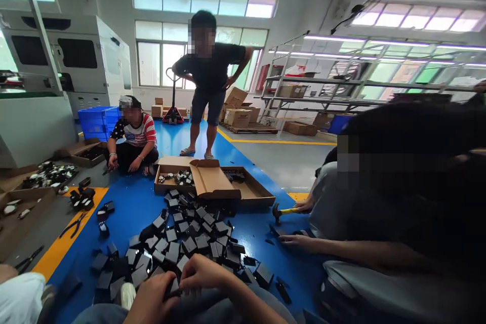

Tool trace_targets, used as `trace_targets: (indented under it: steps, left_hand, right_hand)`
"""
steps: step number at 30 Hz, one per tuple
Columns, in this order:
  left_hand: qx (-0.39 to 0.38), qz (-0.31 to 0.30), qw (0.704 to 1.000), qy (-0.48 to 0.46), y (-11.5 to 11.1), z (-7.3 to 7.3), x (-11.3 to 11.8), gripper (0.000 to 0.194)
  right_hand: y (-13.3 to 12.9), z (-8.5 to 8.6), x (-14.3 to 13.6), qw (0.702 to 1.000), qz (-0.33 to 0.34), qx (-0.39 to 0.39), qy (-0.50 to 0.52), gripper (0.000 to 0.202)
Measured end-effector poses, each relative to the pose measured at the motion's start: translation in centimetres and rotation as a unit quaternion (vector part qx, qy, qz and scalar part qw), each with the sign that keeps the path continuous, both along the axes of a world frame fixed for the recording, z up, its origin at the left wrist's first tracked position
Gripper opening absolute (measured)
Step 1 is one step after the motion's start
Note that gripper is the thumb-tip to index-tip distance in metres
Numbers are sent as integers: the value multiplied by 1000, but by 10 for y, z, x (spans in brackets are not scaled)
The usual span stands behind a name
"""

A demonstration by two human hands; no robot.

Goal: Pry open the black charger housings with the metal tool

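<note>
Both hands meet low in the middle of the head view, above my lap. My left hand (pixel 154 297) has its fingers closed around a small dark piece (pixel 173 291), partly hidden by the fingers. My right hand (pixel 203 274) comes from the right, its fingertips pinched together against that same piece. Just beyond them lies a wide pile of black box-shaped parts (pixel 195 230) on the blue floor (pixel 132 187). A light-coloured shoe (pixel 128 294) shows left of my left hand.
A person at the right holds a hammer (pixel 277 213) close to the pile. Open cardboard boxes (pixel 254 197) stand behind it. Pliers (pixel 76 225) lie on the left. One person sits back left; another stands behind the boxes.
</note>
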State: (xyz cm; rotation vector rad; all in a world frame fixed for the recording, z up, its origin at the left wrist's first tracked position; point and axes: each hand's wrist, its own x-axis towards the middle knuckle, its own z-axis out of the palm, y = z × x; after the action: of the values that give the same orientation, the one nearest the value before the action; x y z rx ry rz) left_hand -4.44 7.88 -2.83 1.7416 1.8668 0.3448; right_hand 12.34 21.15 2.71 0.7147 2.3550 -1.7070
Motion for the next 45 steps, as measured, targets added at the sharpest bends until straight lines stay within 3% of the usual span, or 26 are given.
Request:
trace_targets:
  steps: [9,14,16,18,19,20,21,22,24,26,28,30,32,34,38,42,45]
  left_hand:
    - [29,24,999,20,-17,28,6,37]
    - [29,35,999,-20,-31,38,11,38]
    - [34,51,997,-37,-48,46,-4,38]
    - [63,102,992,-37,-74,52,-33,36]
    - [84,139,986,-30,-90,53,-53,37]
    - [135,228,964,-5,-105,52,-76,36]
    - [163,320,933,34,-120,47,-100,36]
    - [161,359,918,52,-131,38,-125,39]
    - [136,385,910,66,-144,8,-168,40]
    - [104,372,920,68,-143,-32,-194,38]
    - [83,339,935,67,-135,-75,-202,40]
    - [71,317,943,73,-126,-115,-199,54]
    - [61,314,944,82,-122,-146,-194,65]
    - [52,319,942,89,-123,-167,-194,66]
    - [61,327,938,99,-134,-178,-205,63]
    - [85,307,942,108,-132,-169,-207,63]
    - [114,247,955,114,-110,-159,-198,60]
  right_hand:
    - [-10,1,-4,1000,17,14,-11,13]
    - [-15,-8,2,998,46,12,-35,31]
    - [-14,-12,3,996,71,16,-57,35]
    - [-12,-15,4,992,92,33,-77,33]
    - [-11,-16,4,990,99,45,-85,32]
    - [-10,-16,3,989,104,57,-93,30]
    - [-9,-17,3,987,107,69,-99,29]
    - [-8,-17,2,985,108,80,-105,28]
    - [-6,-17,0,983,108,97,-116,27]
    - [-3,-18,-1,980,107,108,-127,27]
    - [0,-20,-1,976,113,120,-141,28]
    - [3,-23,0,970,123,132,-162,29]
    - [6,-28,1,965,127,134,-187,29]
    - [9,-31,2,962,124,124,-211,29]
    - [15,-36,4,959,123,108,-230,28]
    - [18,-37,6,960,112,114,-232,22]
    - [17,-36,4,960,104,123,-231,22]
